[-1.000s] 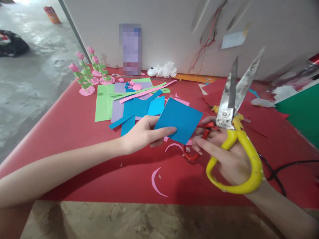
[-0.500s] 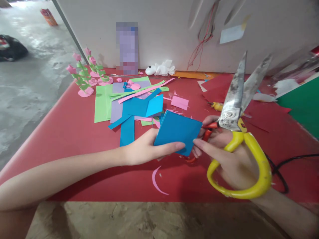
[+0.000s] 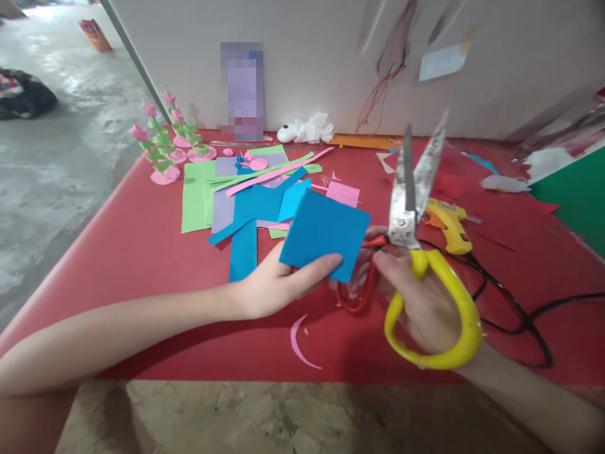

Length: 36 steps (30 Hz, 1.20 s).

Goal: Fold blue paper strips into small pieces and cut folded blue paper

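My left hand (image 3: 278, 284) pinches a square of blue paper (image 3: 326, 233) by its lower edge, holding it above the red table (image 3: 142, 239). My right hand (image 3: 416, 296) grips big scissors (image 3: 416, 208) with one yellow and one red handle; their steel blades point up and stand apart. The blades are just right of the blue square and do not touch it. A pink paper arc (image 3: 300, 343) lies on the table below my hands.
A pile of green, lilac, blue and pink paper pieces (image 3: 246, 195) lies behind my left hand. Pink paper flowers (image 3: 163, 139) stand at the back left. A yellow glue gun (image 3: 449, 224) with a black cable (image 3: 520, 315) lies right of the scissors. A green sheet (image 3: 576, 202) lies far right.
My right hand swung the scissors left and lower, closer to the blue square, uncovering the glue gun. My left hand with the blue paper shifted slightly left.
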Motion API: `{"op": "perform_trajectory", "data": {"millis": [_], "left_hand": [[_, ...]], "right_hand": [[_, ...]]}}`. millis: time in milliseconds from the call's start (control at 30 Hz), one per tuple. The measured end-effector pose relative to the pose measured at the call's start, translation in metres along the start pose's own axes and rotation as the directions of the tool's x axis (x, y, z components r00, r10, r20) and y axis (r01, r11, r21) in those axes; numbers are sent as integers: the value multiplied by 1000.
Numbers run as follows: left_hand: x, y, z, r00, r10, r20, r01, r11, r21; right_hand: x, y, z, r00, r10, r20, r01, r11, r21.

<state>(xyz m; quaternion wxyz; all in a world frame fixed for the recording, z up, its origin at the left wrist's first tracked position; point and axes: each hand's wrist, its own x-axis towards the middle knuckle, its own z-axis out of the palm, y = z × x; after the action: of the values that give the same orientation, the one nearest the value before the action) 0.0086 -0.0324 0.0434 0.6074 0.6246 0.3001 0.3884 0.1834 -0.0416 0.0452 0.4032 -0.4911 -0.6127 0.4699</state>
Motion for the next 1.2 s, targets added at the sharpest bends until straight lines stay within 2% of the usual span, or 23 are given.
{"op": "perform_trajectory", "data": {"millis": [133,200,267,433,567,800,1000,1200], "left_hand": [[2,5,-6,967,37,-253,-51,998,-48],[3,6,-8,949,49,-310,-64,997,-37],[4,6,-9,942,52,-331,-64,998,-23],[5,6,-7,947,85,-310,-86,996,10],[4,7,-5,947,100,-304,-83,994,69],[0,5,0,966,93,-242,-71,993,98],[-1,5,2,980,107,-166,-115,993,-36],[0,6,2,980,151,-130,-158,986,-47]], "right_hand": [[-4,9,-2,979,35,202,-65,988,143],[-9,11,-4,964,35,264,-51,997,54],[-14,12,-5,960,45,275,-38,999,-34],[-21,10,-2,971,14,238,32,981,-191],[-19,5,0,963,-40,266,125,942,-313],[-23,0,2,965,-85,250,179,906,-383],[-25,-4,5,960,-153,234,239,884,-403],[-28,-3,4,964,-128,233,211,901,-380]]}}
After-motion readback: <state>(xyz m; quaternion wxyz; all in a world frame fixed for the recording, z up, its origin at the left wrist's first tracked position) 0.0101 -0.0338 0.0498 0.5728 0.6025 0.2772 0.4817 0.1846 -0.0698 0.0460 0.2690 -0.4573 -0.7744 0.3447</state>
